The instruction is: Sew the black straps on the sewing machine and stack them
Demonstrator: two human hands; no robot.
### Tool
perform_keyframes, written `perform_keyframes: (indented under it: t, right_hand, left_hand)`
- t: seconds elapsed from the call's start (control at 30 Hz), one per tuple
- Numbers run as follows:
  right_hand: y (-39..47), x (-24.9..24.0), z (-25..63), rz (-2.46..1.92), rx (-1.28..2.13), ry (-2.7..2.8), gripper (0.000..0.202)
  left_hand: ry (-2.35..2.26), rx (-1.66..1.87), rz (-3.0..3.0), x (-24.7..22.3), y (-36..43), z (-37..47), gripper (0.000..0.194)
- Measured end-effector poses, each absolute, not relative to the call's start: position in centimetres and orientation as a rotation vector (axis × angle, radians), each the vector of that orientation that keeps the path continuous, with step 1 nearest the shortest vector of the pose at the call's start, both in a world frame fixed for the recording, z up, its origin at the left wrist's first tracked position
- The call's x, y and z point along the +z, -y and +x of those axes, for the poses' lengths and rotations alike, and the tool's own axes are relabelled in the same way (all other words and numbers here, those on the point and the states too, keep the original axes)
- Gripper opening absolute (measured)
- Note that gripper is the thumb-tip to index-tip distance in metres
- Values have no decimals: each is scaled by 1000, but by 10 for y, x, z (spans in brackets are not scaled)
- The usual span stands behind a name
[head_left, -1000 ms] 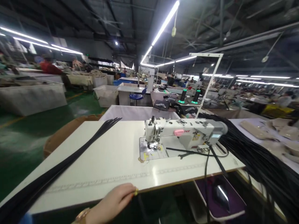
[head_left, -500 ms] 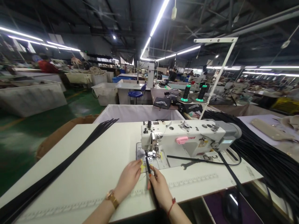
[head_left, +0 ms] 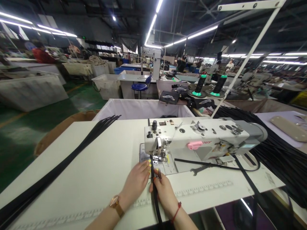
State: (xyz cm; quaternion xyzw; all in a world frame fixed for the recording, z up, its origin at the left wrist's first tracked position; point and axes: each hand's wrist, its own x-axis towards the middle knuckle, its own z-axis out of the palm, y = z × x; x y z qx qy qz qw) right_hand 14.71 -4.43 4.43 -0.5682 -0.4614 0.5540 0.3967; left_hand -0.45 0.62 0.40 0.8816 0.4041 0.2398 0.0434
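Left hand (head_left: pixel 136 177): compared with the earlier frame, its fingertips come closer to the black strap (head_left: pixel 155 201) and lie along its left side; whether they pinch it, I cannot tell.
Right hand (head_left: pixel 165 193): closed narrowly on the strap, with a small pointed tool (head_left: pixel 160 174) also among its fingers.
Strap position: from below the head of the sewing machine (head_left: pixel 187 140) to the front edge of the table (head_left: pixel 107 153).
Strap handling: probably light and flexible, so it bends if pushed; best held flat, by both sides, just before the needle.
Farther on table: wrench (head_left: pixel 199 170) toward the right edge; strap bundle (head_left: pixel 79 156) from back edge toward front left corner.
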Motion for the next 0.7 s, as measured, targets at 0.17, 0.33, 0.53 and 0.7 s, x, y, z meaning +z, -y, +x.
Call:
perform_keyframes:
  t: [0.17, 0.33, 0.53, 0.7]
  right_hand:
    - [46, 44, 146, -1385, 1374, 1113, 35]
    - [41, 47, 147, -1393, 1482, 993, 39]
    - [40, 45, 149, -1451, 1588, 915, 49]
    - [35, 45, 145, -1434, 1573, 893, 45]
  left_hand:
    - [-1243, 720, 2697, 4, -6, -5, 35]
    - [-1268, 678, 2711, 6, -6, -4, 34]
    - [-1285, 658, 2746, 6, -5, -3, 34]
    - [-1294, 652, 2727, 4, -6, -2, 34]
